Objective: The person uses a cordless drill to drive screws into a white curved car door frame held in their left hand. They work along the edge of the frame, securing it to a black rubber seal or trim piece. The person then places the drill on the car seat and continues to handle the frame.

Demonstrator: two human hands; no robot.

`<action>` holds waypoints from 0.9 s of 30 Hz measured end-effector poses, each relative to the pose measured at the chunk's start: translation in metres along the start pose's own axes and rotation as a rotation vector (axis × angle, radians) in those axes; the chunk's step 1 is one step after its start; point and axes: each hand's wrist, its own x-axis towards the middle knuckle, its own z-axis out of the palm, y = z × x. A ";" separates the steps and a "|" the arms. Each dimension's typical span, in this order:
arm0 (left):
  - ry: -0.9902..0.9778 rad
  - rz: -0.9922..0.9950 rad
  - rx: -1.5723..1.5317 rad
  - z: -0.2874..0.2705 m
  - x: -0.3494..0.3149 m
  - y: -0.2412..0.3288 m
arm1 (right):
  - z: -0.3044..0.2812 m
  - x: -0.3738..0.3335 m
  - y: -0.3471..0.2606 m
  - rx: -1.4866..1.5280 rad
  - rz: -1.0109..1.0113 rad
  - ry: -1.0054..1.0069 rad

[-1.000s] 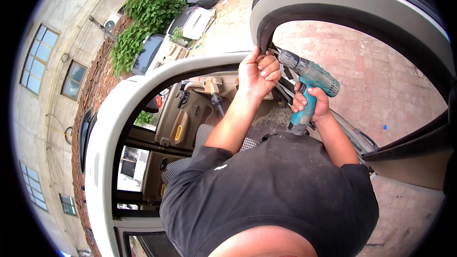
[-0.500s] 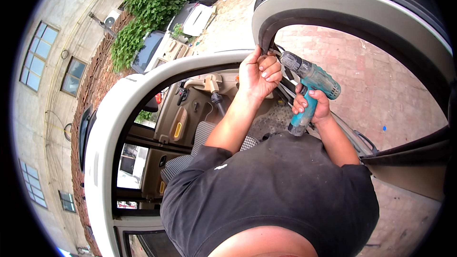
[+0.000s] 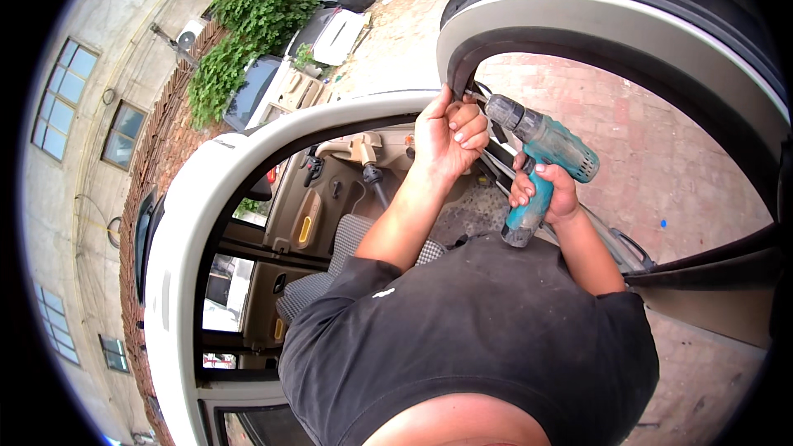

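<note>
My right hand (image 3: 552, 192) is wrapped round the grip of a teal and black cordless drill (image 3: 562, 147). The drill's dark chuck points up and left, toward the corner of the open door's window frame (image 3: 459, 51). Beside the chuck, my left hand (image 3: 452, 134) is closed, its fingers curled and its thumb upright against that corner. Whatever sits between those fingertips is hidden, and the chuck's tip is too small to make out clearly.
On the left curves the vehicle's white body frame (image 3: 178, 231), with beige trim and a checked seat (image 3: 310, 291) inside. The open door (image 3: 702, 285) arcs round the right over brick paving (image 3: 652, 140). Beyond stand a shrub (image 3: 264, 8) and a building wall (image 3: 49, 206).
The drill and my right hand have shifted slightly right and down. My left hand keeps its place at the frame corner. The whole view has moved a little.
</note>
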 end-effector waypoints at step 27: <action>0.152 1.267 1.681 -0.019 0.004 -0.012 | 0.023 -0.028 -0.020 -0.555 0.000 0.179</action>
